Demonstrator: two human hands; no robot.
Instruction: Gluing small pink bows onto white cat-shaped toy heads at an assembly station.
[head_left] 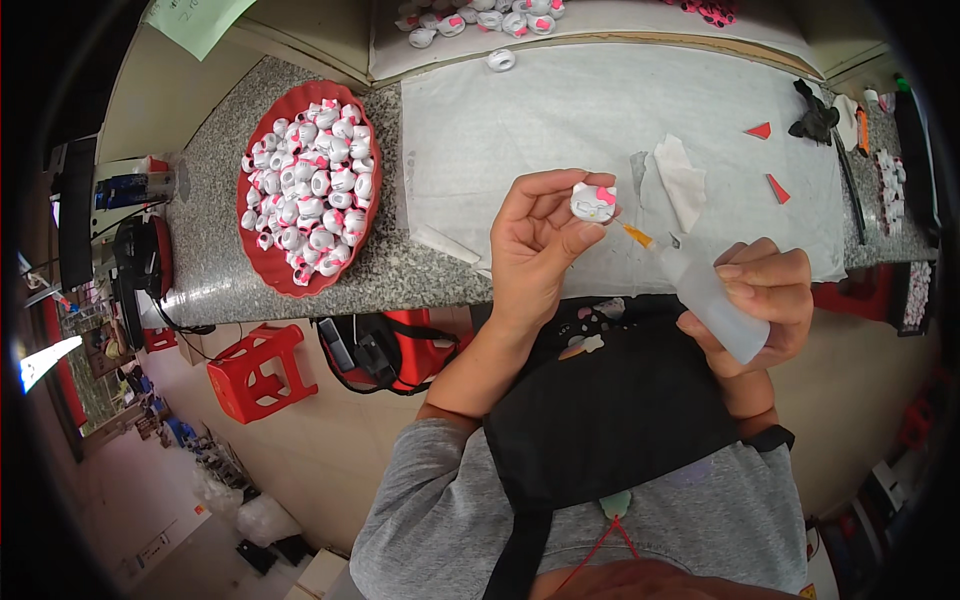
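Between the thumb and fingers of my left hand [540,240] is a small white cat-head piece [592,202] with a pink bow, its decorated side turned up. My right hand [762,300] is wrapped round a translucent white squeeze bottle [712,298]. The bottle tilts toward the left hand, and its thin orange-yellow nozzle [637,236] points at the cat-head piece, its tip just short of it. Both hands are above the near edge of the white sheet [500,130] that covers the worktop.
Left of the sheet, a red scalloped tray [262,268] holds a heap of similar pieces. A crumpled tissue [681,180], red scraps [777,188] and a black cloth [813,115] lie to the right. More pieces [490,18] sit on the back shelf. A red stool [262,370] stands below, left.
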